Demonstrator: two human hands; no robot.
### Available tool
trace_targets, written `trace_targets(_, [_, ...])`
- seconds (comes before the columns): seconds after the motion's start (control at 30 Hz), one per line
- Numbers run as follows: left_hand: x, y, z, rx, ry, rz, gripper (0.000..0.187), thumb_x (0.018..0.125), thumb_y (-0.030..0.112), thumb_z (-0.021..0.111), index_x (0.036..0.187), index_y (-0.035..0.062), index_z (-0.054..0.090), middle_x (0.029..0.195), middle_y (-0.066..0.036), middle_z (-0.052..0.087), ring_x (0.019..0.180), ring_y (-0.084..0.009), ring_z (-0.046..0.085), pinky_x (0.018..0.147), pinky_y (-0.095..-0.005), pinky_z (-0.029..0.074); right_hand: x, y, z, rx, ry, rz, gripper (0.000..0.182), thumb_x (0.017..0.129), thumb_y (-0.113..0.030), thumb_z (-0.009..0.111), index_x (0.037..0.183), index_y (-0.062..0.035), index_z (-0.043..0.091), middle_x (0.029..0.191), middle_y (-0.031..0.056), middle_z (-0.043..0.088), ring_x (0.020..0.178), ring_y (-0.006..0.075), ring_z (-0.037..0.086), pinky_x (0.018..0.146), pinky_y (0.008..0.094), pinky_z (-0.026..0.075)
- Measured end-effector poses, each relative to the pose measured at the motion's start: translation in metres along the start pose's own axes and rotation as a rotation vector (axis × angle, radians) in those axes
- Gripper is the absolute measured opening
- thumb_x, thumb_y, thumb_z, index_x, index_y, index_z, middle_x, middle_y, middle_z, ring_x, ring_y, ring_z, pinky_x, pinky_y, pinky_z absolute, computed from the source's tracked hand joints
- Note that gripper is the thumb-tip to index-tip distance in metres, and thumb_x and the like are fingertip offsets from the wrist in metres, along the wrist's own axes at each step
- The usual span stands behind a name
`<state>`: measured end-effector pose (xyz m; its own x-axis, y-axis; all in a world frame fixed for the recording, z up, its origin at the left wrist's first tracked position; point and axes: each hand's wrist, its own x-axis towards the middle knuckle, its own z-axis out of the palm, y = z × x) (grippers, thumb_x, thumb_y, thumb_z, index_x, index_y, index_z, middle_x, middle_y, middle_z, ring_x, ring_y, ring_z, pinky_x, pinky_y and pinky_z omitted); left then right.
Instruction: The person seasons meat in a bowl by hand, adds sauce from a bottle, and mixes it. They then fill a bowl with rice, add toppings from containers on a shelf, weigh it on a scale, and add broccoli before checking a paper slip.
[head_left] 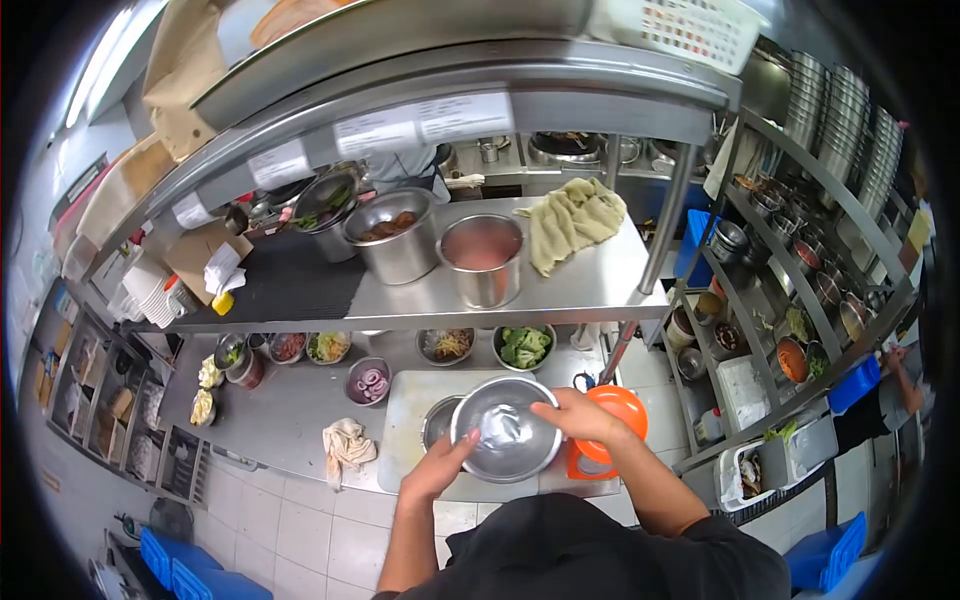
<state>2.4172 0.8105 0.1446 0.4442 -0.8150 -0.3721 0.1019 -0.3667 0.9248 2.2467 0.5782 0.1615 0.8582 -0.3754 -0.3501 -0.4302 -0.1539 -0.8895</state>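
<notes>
A shiny metal bowl (508,455), with nothing to be seen in it, is held between my two hands above the counter's front edge. My left hand (440,466) grips its left rim with the thumb on top. On the opposite side, my right hand (578,416) clasps the upper right rim. Partly covered by this bowl, a second metal bowl (436,425) rests on a pale cutting board (405,400). Just beyond my right hand stands an orange plastic container (630,412). Sliced purple onion (371,383) fills a small bowl to the left.
Broccoli (523,347) and shredded food (446,344) sit in bowls along the back. A crumpled cloth (348,447) lies left of the board. Overhead, a steel shelf (400,303) carries metal pots (481,288) and a green towel (575,228). Racks (720,290) stand at right, with a person's arm (908,380) beyond.
</notes>
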Motion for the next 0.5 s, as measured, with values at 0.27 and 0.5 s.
trace_targets(0.27, [0.024,0.140,-0.102,-0.425,0.033,0.868,0.070,0.103,0.038,0.057,0.156,0.0036,0.028,0.147,-0.020,0.047,0.127,-0.0306,0.057,0.105,-0.0460,0.049,-0.020,0.014,0.017,0.164,0.264,-0.144,0.031,0.103,-0.025,0.061,0.115,0.0019,0.067,0.097,-0.0015,0.067,0.090,0.0084,0.058,0.083,0.0292,0.049])
trace_targets(0.5, [0.068,0.259,-0.158,-1.037,-0.144,1.167,0.047,0.100,0.033,0.052,0.135,0.0021,0.044,0.140,-0.021,0.044,0.136,-0.0411,0.041,0.119,-0.0580,0.031,-0.042,-0.010,0.046,0.314,0.249,-0.177,0.028,0.104,-0.022,0.061,0.121,-0.0016,0.066,0.104,-0.0036,0.066,0.094,0.0065,0.057,0.085,0.0268,0.048])
